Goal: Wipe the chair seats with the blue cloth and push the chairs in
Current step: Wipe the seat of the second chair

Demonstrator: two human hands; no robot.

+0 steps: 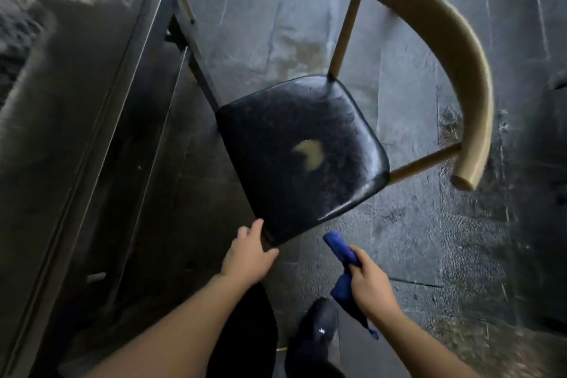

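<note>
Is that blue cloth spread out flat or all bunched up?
Bunched up. The blue cloth is gripped in the right hand, with ends sticking out above and below the fist; it is off the chair seat.

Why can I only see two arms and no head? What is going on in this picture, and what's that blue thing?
The camera sits on the person's head and looks down, so you see only their arms. The left hand touches the near corner of a chair's black seat, which has a worn pale patch. The right hand grips a bunched blue cloth for wiping; it is not on the seat yet. The chair has a curved tan backrest and stands pulled out beside a dark table.
</note>
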